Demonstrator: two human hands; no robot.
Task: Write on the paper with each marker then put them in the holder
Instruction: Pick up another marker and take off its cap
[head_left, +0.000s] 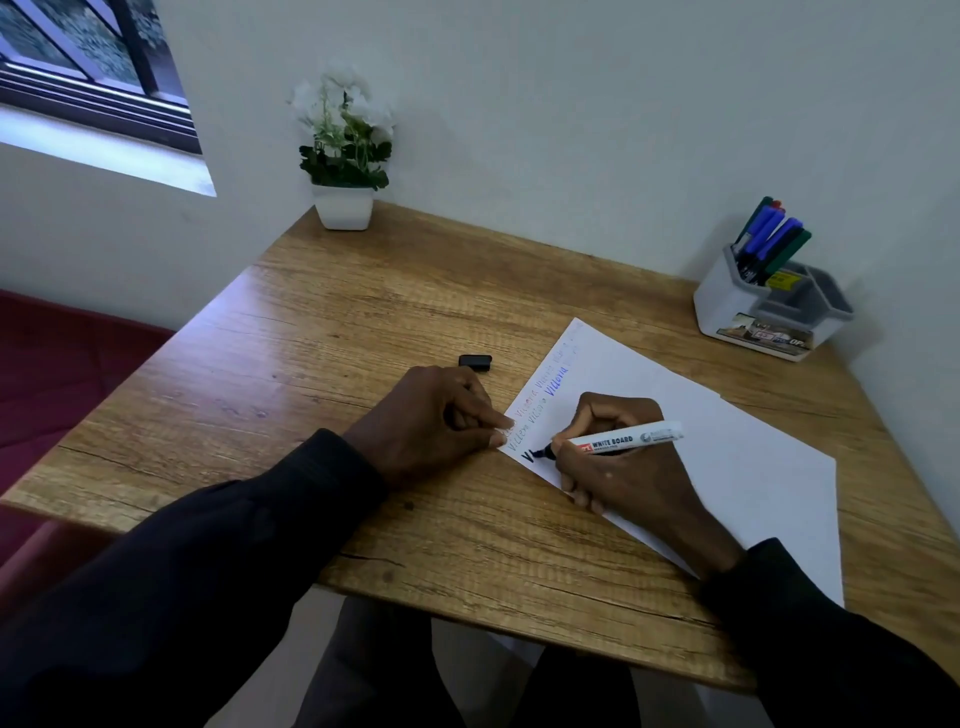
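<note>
A white sheet of paper (727, 457) lies angled on the wooden table (363, 312), with several handwritten words in different colours near its left edge. My right hand (623, 467) grips a white whiteboard marker (628, 440), its black tip touching the paper beside a fresh black "V". My left hand (431, 421) rests on the table, its fingertips pressing the paper's left edge. The marker's black cap (475, 361) lies on the table just beyond my left hand. A white and grey holder (727, 306) at the back right contains several markers (769, 244).
A white pot with white flowers (344, 156) stands at the table's far corner by the wall. A window is at the upper left. A dark red seat (62, 374) lies left of the table. Walls close the table's far and right sides.
</note>
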